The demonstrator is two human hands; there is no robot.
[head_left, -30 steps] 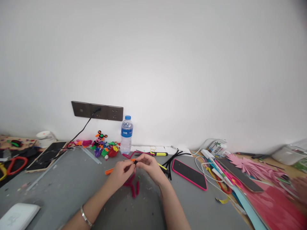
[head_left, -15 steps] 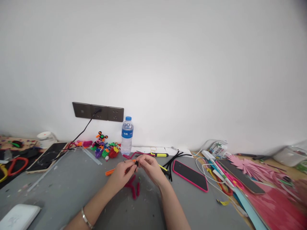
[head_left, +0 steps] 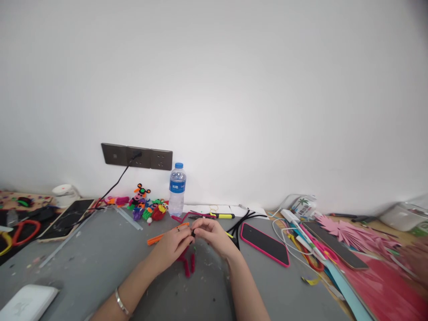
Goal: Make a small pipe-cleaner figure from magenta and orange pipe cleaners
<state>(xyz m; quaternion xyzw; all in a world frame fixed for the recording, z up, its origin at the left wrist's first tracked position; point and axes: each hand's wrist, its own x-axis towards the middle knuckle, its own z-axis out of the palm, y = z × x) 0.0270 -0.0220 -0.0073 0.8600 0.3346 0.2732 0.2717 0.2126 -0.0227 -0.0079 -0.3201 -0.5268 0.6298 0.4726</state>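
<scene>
My left hand (head_left: 170, 248) and my right hand (head_left: 214, 237) meet over the grey table, fingertips pinched together. Between them is a small black pipe cleaner piece (head_left: 193, 233), mostly covered by the fingers. Under my hands lie dark-red pipe cleaner pieces (head_left: 187, 266), partly hidden by my left hand. Orange pipe cleaners (head_left: 154, 240) stick out beyond my left hand. Behind my right hand are a magenta pipe cleaner (head_left: 177, 218) and a yellow-and-black tool handle (head_left: 224, 216). Several black pipe cleaners (head_left: 248, 217) fan out to the right.
A water bottle (head_left: 177, 191) stands by the wall, beside colourful pipe cleaner figures (head_left: 147, 211). A pink-edged phone (head_left: 265, 244) lies to the right. Orange-handled scissors (head_left: 25, 232) and another phone (head_left: 68, 219) are at left. Another person's hand (head_left: 416, 258) is at the right edge, near pink paper (head_left: 351, 234).
My hands have drawn closer together and turned slightly, and my left hand covers more of the dark-red pieces. The black piece shows less between the fingers.
</scene>
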